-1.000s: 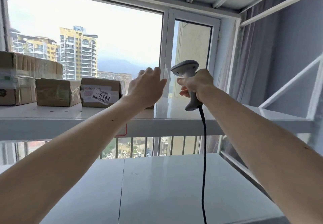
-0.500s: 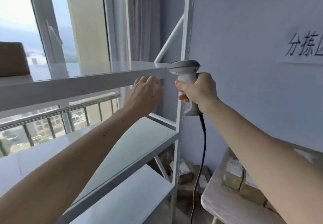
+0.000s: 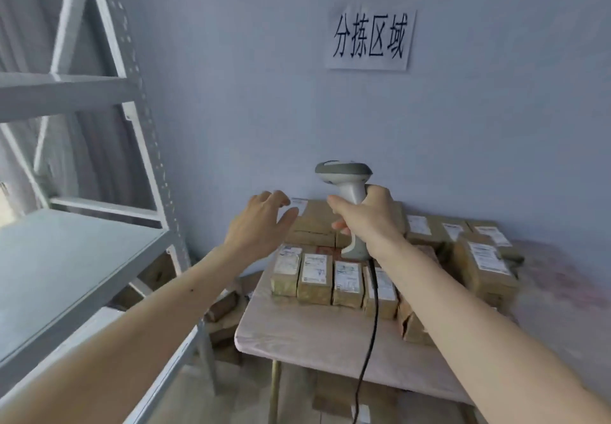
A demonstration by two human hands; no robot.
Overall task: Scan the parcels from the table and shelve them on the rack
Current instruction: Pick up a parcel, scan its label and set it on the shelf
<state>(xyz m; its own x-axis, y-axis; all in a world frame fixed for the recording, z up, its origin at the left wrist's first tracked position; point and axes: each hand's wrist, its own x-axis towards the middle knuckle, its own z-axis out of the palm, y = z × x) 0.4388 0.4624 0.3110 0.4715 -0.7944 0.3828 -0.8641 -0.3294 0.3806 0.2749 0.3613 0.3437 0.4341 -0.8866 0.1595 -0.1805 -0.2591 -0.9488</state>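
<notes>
On your left stands the rack (image 3: 145, 159), a grey metal frame with a bare shelf (image 3: 66, 265) at about arm height and another board lower down. More boxes (image 3: 224, 308) lie on the floor between the rack's leg and the table.

Your left hand (image 3: 258, 225) is held out in the air above the table's left end, fingers spread and loosely bent, gripping nothing. It hangs just over the back-left parcel, whether touching it you cannot tell.

The table (image 3: 314, 334) sits against the blue wall, covered in a pale cloth. The parcels (image 3: 314, 278) are all on it: a front row of small brown boxes with white labels facing up, packed side by side, a wider flat box (image 3: 312, 225) behind them, and more labelled boxes piled toward the right end.

Your right hand (image 3: 367, 218) is wrapped round the handle of the scanner (image 3: 347, 182), fingers clamped on the grip, its grey head pointing left above the parcels. Its black cable (image 3: 372, 324) drops from the handle past the front row and down over the table edge.

On the wall above hangs a paper sign (image 3: 368, 40) with four Chinese characters.
</notes>
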